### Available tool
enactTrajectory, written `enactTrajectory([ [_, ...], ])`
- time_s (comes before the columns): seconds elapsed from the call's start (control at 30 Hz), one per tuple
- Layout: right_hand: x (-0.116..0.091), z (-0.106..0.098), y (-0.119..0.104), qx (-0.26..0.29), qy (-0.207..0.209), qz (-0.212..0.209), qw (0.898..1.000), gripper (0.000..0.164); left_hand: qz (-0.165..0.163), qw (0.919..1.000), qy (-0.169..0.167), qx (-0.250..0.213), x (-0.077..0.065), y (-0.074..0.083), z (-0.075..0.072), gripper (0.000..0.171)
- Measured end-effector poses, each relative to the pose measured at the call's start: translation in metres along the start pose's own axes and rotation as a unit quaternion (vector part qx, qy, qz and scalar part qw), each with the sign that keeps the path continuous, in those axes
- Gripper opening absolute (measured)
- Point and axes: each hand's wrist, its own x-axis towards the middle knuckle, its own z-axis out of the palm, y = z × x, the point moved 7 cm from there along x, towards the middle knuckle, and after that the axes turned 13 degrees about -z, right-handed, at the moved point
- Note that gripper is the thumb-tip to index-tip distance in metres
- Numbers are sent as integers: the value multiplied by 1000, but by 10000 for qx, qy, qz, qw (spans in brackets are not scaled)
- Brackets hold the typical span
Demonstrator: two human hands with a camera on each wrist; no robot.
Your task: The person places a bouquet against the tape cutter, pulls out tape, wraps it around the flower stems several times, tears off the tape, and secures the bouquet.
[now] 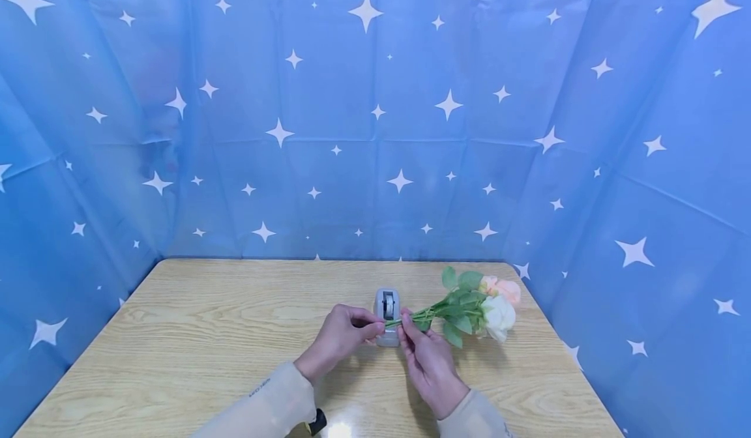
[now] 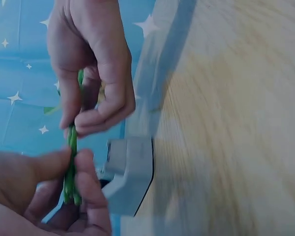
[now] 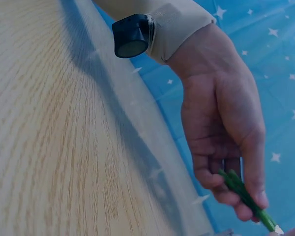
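Observation:
A small bunch of flowers lies sideways above the table, with a white bloom [image 1: 499,317], a peach bloom [image 1: 506,290] and green leaves [image 1: 463,300] at its right end. Near the cut ends, my left hand [image 1: 337,335] pinches the green stems [image 2: 71,142] between thumb and fingers. Closer to the leaves, my right hand [image 1: 433,366] grips the same stems. Directly behind and below them stands a grey tape dispenser [image 1: 387,341] with a roll in it. In the right wrist view, the stem ends [image 3: 233,182] poke into the left palm.
The wooden table [image 1: 235,307] extends to both sides of the hands. A blue curtain [image 1: 328,99] with white stars surrounds its back and sides. A black wrist camera [image 3: 132,37] sits at the left sleeve.

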Motion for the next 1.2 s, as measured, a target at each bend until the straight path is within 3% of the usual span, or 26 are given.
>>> enactTrajectory([
  [0.1, 1, 0, -1, -135, 30, 8, 9999, 45, 5, 9993, -141, 334, 4, -1, -2, 26],
  [0.23, 2, -2, -1, -353, 74, 61, 9993, 43, 57, 9960, -243, 852, 12, -5, -7, 56],
  [0.43, 3, -4, -1, -405, 53, 131, 9991, 44, 592, 9822, -56, 1780, 23, -11, -9, 85],
  [0.8, 4, -3, -1, -284, -34, 164, 9995, 43, 1632, 9574, 90, 2381, 36, -9, 0, 103],
  [0.93, 4, -3, -1, -296, -126, 221, 9992, 43, 1683, 9532, 206, 2502, 39, -7, 0, 99],
  [1.2, 2, 1, -8, -313, -166, 133, 9993, 37, 1607, 9537, 237, 2532, 42, -3, -1, 99],
])
